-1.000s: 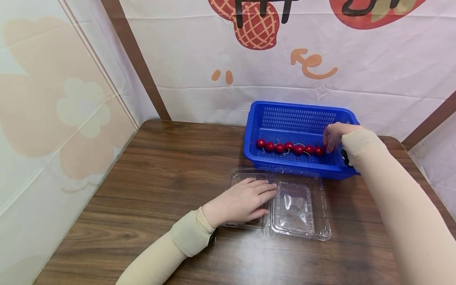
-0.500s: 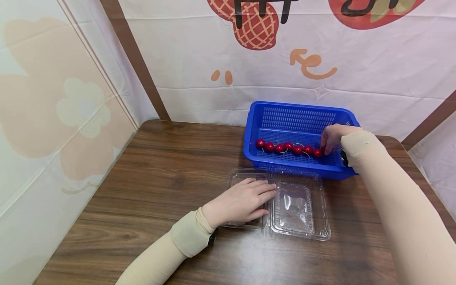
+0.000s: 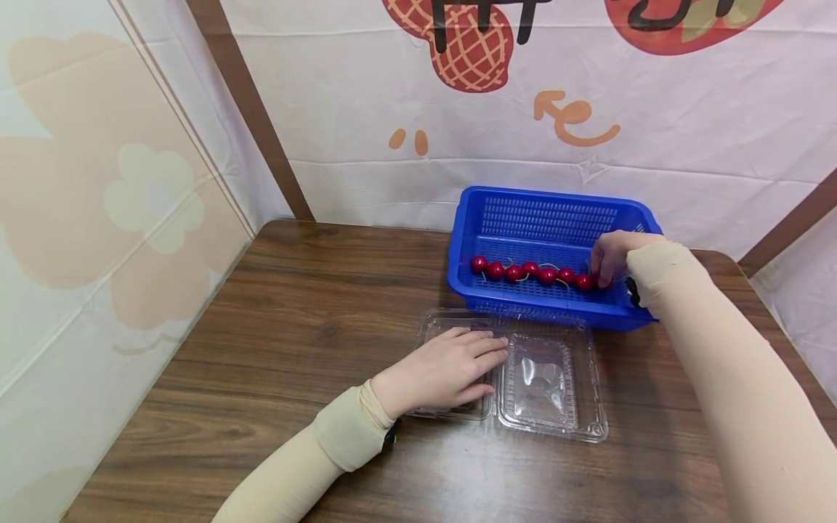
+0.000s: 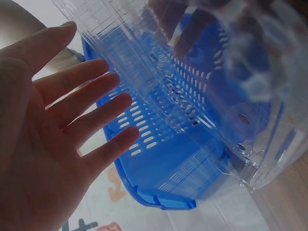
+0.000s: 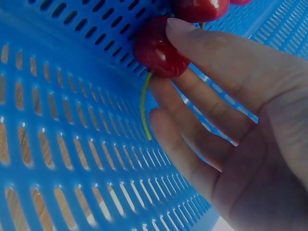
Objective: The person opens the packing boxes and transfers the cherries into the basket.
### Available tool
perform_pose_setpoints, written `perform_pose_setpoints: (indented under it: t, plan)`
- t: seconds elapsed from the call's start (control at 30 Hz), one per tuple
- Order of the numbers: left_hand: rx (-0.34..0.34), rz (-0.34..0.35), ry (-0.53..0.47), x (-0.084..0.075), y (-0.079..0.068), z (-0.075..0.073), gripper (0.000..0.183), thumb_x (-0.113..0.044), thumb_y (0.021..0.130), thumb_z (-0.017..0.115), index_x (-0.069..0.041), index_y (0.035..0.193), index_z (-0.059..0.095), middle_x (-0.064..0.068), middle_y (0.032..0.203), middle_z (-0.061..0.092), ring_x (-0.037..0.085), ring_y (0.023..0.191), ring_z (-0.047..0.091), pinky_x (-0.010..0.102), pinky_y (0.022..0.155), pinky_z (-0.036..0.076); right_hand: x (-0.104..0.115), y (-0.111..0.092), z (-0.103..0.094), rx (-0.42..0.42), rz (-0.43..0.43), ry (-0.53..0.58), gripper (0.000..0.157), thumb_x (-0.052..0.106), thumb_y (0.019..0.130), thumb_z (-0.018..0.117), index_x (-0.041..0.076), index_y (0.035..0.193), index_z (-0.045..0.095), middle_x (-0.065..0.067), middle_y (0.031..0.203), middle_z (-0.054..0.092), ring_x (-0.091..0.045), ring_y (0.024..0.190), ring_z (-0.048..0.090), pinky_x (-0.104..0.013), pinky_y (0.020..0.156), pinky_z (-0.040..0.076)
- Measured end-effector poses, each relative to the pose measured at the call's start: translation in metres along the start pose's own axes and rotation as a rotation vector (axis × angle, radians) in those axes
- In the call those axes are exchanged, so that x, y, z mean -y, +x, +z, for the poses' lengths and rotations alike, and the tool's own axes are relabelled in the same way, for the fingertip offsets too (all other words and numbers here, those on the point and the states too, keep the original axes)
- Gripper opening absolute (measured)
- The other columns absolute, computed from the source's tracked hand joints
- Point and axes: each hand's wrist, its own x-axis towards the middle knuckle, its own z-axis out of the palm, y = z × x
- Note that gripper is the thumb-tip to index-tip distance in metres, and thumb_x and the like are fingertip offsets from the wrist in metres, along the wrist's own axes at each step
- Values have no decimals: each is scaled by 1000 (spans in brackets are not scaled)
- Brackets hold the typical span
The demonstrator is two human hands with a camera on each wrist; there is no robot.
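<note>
My right hand [image 3: 613,256] reaches into the blue basket [image 3: 556,195] at its right end. In the right wrist view its thumb and fingers pinch a red cherry [image 5: 156,50] with a green stem. Beside that one, a row of several cherries [image 3: 513,273] runs leftward along the basket floor. My left hand [image 3: 445,369] lies with its fingers extended over the left half of a clear plastic clamshell box [image 3: 588,392], which is spread open in front of the basket. In the left wrist view the same fingers look straight and hold nothing.
Everything stands on a brown wooden table [image 3: 294,327] with rounded far corners. A printed white cloth [image 3: 366,109] hangs behind it and on the left. The basket sits close to that back cloth, with the clamshell box right against its near side.
My right hand has shifted slightly left with the cherry, bringing it up to the end of the row. The left hand and the clamshell box stay in place.
</note>
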Motion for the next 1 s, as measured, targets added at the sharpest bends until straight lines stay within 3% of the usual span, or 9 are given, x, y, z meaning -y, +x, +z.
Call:
perform_pose_setpoints:
  t: [0.2,0.53,1.0]
  plan:
    - [-2,2,5,0,0,-1,52,-44,94,51,-12,135,53,1,141,51,20,128,50,37,107,38,0,-1,0,17,1,29,36,4,71,76,-3,104,63,-11,95,64,-20,83,57,-36,74,53]
    - [6,-2,3,-1,0,-1,52,-44,94,51,-13,136,52,1,141,51,20,129,49,37,108,38,1,-2,-2,8,9,41,37,1,73,74,-5,108,62,-16,100,64,-21,84,58,-35,74,55]
    - [5,-6,-4,-1,-1,-4,51,-43,94,52,-13,136,52,2,141,51,21,129,48,37,108,38,4,-6,-6,-30,-7,-56,38,7,74,74,-5,109,63,-16,102,65,-22,83,60,-36,71,55]
